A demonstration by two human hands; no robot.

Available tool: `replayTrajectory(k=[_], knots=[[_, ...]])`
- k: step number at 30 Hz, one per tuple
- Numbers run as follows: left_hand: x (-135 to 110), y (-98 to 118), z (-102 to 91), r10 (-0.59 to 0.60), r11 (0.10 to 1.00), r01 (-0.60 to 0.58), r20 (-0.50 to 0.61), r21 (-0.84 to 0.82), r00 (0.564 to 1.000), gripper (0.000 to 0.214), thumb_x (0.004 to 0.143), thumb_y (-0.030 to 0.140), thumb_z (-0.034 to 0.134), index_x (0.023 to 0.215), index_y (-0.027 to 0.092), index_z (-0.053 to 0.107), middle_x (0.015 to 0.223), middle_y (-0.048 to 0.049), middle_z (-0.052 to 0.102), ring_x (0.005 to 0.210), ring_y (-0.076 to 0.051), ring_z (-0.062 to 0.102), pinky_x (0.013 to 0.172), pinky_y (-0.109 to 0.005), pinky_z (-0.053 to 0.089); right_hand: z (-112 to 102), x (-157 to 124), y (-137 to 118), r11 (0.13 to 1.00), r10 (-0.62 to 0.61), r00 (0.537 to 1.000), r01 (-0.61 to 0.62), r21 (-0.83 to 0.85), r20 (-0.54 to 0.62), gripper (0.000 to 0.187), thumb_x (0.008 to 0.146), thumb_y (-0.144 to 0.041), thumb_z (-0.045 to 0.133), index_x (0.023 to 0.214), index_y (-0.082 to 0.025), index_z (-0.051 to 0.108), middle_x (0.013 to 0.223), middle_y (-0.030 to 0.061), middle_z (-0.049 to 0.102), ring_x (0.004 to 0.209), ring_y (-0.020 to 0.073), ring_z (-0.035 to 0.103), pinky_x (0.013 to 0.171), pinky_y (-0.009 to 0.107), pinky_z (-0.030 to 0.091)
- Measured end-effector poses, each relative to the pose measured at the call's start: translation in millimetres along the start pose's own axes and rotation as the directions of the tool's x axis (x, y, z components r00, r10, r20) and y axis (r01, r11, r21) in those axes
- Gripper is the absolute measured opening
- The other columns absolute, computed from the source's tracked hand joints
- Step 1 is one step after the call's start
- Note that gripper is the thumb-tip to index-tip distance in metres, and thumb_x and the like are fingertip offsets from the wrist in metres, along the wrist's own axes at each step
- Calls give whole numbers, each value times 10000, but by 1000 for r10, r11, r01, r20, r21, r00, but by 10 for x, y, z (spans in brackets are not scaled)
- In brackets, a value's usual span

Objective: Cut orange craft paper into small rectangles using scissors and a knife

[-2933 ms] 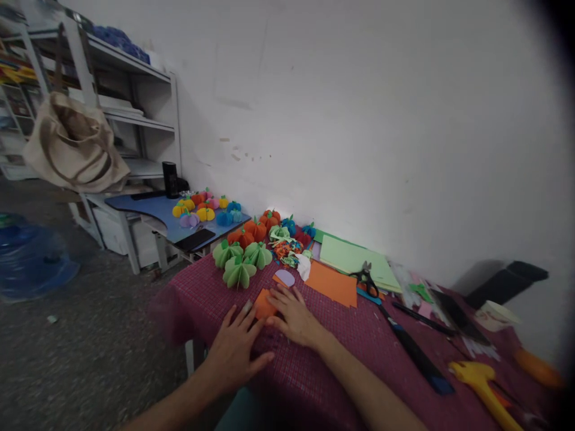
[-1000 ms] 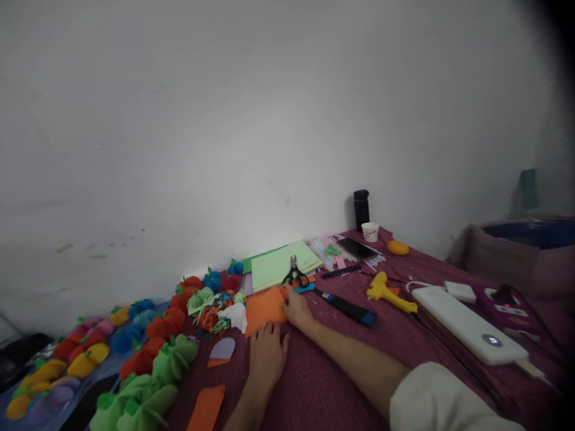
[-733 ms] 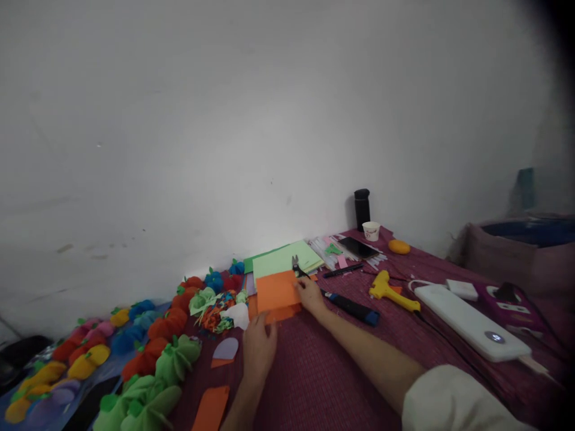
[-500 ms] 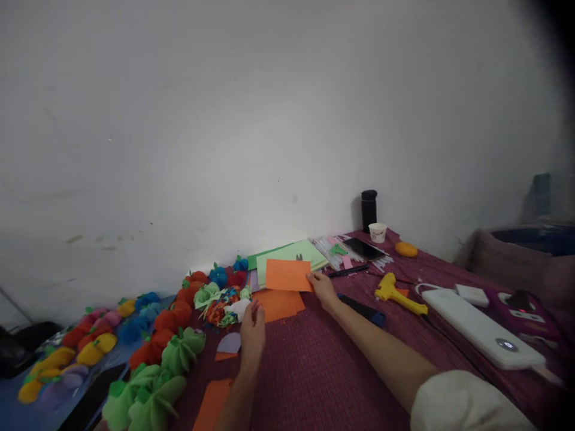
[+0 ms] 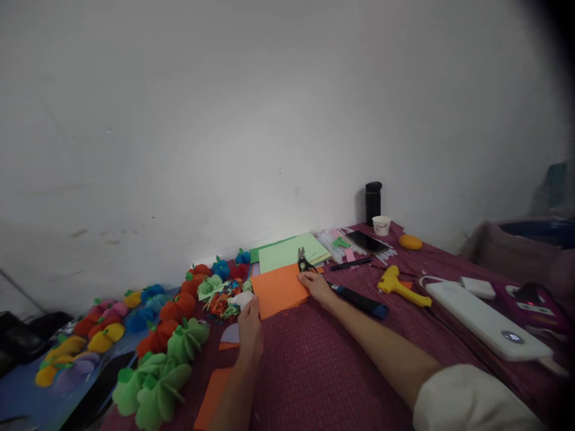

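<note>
My right hand [image 5: 317, 287] pinches the right edge of an orange sheet of paper [image 5: 278, 288], which lies over more orange paper. Black-handled scissors [image 5: 305, 261] rest just beyond those fingers, on a pale green sheet [image 5: 287, 251]. My left hand [image 5: 250, 329] is closed at the sheet's left side, with a small white paper piece [image 5: 243, 300] at its fingertips. Beside its wrist lie a lavender rounded piece [image 5: 230, 333] on orange paper and another orange piece [image 5: 214, 392].
Colourful pumpkin-like crafts [image 5: 177, 307] and paper scraps [image 5: 224, 297] fill the left. To the right are a dark-handled cutter [image 5: 359, 300], a yellow glue gun [image 5: 399, 287], a white power bank [image 5: 485, 317], a phone [image 5: 367, 241], a paper cup [image 5: 381, 225] and a black bottle [image 5: 372, 203].
The orange sheet in my right hand has come down from a raised position onto the orange paper, uncovering the scissors. My left fingers have closed by the white piece. The view has shifted slightly.
</note>
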State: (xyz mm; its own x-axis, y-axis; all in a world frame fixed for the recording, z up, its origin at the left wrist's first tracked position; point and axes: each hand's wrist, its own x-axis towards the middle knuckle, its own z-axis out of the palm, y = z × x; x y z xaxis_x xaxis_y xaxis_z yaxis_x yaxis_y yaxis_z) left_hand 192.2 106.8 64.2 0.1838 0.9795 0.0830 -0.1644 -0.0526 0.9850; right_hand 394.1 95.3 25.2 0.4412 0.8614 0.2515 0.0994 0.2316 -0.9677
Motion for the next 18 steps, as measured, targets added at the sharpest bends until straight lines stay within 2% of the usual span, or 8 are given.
replayTrajectory(k=[5,8,11,15,18], knots=[[16,-40,13,67,998,-67,19,-1,998,359,658,433,588,819,116,641,840,-62,648,732,-170,578,652,-255,451,-15,30,21,1000,-3,998,4,22,-59,395,687,-475,509,804,-125,649,793,41,639,756,190,559,663,273,416],[52,-75,11,69,996,-68,-18,55,997,333,605,414,636,761,120,637,690,-11,612,622,-131,537,554,-210,409,-21,52,15,999,8,996,-4,41,-93,384,688,-475,505,782,-130,644,780,33,636,745,189,557,650,266,413],[59,-79,1,72,991,-66,-45,119,996,321,581,418,656,687,118,614,516,44,503,483,-83,435,460,-184,323,-22,64,1,997,39,994,-32,72,-100,368,687,-472,512,755,-130,629,736,22,627,700,175,553,616,252,405],[27,-45,-9,69,989,-64,-34,131,997,324,608,429,646,568,127,536,427,70,400,410,-52,330,414,-179,245,-27,48,-15,987,119,991,-111,120,-62,319,674,-451,558,701,-134,584,645,1,589,600,135,524,530,218,381],[9,-13,0,66,998,-65,-17,16,998,351,655,443,610,536,133,496,441,53,427,415,-54,365,428,-182,272,-45,30,-26,962,224,974,-227,155,37,296,710,-431,551,629,-150,501,516,-36,484,433,73,418,400,176,303]])
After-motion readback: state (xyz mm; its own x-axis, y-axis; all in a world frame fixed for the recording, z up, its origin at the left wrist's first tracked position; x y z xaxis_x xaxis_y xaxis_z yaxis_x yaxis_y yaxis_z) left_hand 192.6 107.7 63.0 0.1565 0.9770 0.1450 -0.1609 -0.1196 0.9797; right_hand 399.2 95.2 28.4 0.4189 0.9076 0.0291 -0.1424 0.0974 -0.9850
